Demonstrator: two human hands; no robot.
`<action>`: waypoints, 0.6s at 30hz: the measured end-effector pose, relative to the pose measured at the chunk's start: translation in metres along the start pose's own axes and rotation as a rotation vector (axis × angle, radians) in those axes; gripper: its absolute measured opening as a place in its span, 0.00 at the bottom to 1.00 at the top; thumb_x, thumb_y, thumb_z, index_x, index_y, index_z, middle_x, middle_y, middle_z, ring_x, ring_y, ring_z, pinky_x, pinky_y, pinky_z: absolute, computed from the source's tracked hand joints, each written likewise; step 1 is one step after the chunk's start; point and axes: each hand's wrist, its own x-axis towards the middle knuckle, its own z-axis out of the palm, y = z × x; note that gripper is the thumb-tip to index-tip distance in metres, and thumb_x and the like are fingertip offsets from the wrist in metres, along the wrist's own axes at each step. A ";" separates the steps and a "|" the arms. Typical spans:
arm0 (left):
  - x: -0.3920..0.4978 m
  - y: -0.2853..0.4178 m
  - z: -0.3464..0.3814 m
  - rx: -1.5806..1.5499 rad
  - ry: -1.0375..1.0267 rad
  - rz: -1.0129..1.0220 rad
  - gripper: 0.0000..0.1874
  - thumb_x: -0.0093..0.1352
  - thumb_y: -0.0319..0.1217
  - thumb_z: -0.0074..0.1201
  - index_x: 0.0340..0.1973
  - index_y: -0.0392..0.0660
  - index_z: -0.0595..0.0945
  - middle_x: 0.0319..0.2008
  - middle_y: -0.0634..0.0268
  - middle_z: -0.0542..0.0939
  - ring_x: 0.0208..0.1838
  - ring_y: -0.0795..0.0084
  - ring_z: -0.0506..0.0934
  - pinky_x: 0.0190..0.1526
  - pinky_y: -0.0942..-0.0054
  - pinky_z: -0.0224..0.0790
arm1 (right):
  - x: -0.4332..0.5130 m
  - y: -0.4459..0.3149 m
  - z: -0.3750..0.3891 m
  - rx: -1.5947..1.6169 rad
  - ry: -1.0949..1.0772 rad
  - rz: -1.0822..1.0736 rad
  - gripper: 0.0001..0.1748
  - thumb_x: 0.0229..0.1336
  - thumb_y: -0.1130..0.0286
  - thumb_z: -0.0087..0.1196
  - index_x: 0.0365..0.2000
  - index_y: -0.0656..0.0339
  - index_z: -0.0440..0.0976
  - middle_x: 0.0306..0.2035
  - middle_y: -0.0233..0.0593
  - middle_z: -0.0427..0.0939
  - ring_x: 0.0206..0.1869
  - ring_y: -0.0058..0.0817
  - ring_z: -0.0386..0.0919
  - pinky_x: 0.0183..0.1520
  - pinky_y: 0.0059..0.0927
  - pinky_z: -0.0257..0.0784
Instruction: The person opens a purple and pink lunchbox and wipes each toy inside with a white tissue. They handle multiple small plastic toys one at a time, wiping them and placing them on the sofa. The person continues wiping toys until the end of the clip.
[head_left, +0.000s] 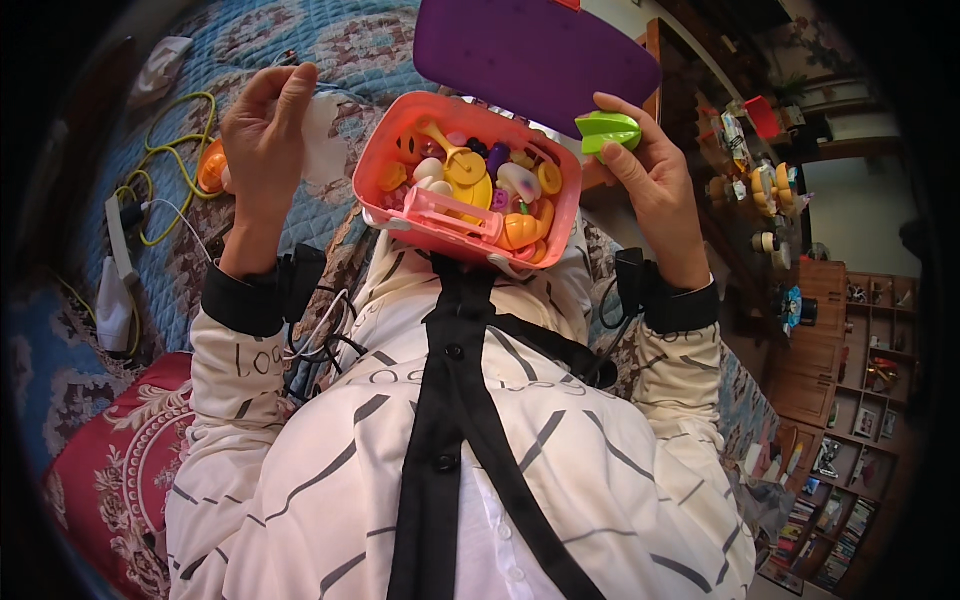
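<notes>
My right hand (652, 176) holds a light-green ribbed plastic toy piece (609, 133) between thumb and fingers, just right of the box. On my lap sits a coral-pink plastic box (381, 169) with its purple lid (525, 56) raised at the far side. Toy food fills it: a yellow toy pan (466, 169), a pink plastic frame piece (454, 214), an orange toy pumpkin (523, 231) and several others. To the box's left, my left hand (262, 124) is raised with curled fingers; whether it grips anything is hidden. An orange object (212, 166) shows partly behind it.
A quilted blue bedspread (360, 41) lies beneath. At left are a yellow cable (176, 146), a white power strip (118, 232), a white bottle-like object (114, 307) and a red patterned cushion (127, 450). Black wrist devices (304, 281) trail cables. Wooden shelves (847, 420) stand at right.
</notes>
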 end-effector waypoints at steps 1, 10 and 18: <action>-0.001 -0.003 -0.001 -0.055 0.028 0.006 0.08 0.72 0.30 0.58 0.42 0.40 0.85 0.29 0.74 0.80 0.30 0.91 0.73 0.28 0.87 0.64 | -0.002 0.005 -0.003 0.013 0.006 0.018 0.27 0.65 0.64 0.59 0.61 0.64 0.69 0.45 0.37 0.80 0.43 0.19 0.79 0.47 0.19 0.74; 0.013 0.019 0.005 0.030 -0.341 0.080 0.19 0.70 0.33 0.61 0.55 0.44 0.81 0.33 0.71 0.82 0.29 0.88 0.77 0.27 0.86 0.67 | 0.058 -0.018 0.043 -0.011 -0.200 -0.139 0.25 0.59 0.75 0.63 0.57 0.61 0.73 0.40 0.31 0.80 0.41 0.15 0.79 0.43 0.17 0.75; -0.002 0.007 0.018 0.144 -0.380 -0.005 0.34 0.64 0.40 0.69 0.64 0.47 0.75 0.43 0.60 0.84 0.41 0.73 0.84 0.40 0.77 0.79 | 0.098 -0.028 0.125 -0.473 -0.244 -0.393 0.29 0.48 0.74 0.69 0.50 0.68 0.70 0.34 0.48 0.82 0.36 0.33 0.85 0.38 0.29 0.79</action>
